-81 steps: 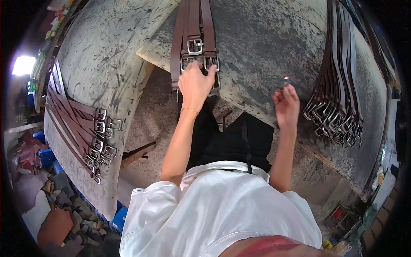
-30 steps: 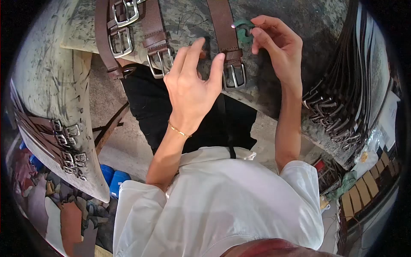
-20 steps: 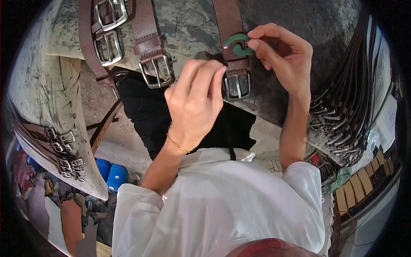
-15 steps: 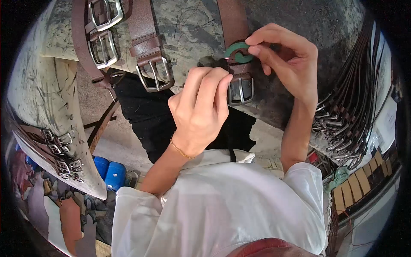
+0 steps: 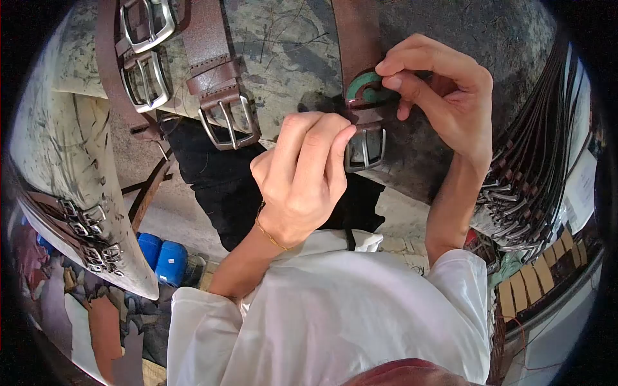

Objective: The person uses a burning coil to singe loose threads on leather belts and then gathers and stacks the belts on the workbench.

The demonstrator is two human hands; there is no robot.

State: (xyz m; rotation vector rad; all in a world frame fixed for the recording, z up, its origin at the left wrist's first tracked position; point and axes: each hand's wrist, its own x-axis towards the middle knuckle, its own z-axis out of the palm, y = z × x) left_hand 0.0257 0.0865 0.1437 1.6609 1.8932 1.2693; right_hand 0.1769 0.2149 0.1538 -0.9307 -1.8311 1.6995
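Note:
A brown leather belt (image 5: 358, 38) lies on the stained work surface, its silver buckle (image 5: 366, 149) toward me. My left hand (image 5: 302, 167) is closed, thumb and fingertips pinched at the belt's left edge just above the buckle; exactly what lies between the tips is hidden. Thumb and index finger of my right hand (image 5: 444, 90) pinch the right end of a small green curved tool (image 5: 362, 85), held over the strap near the belt loop. The tool's lower part is hard to make out against the brown leather.
More brown belts with silver buckles (image 5: 230, 122) lie at the upper left. Many thin belts (image 5: 531, 141) hang in a bunch on the right. Black cloth (image 5: 219, 186) hangs below the surface's edge. Blue containers (image 5: 171, 262) and leather scraps (image 5: 106, 331) are at the lower left.
The view has shifted slightly. The green tool has turned a little over the strap, and my right hand has moved slightly with it. My left hand keeps its pinch at the belt's edge.

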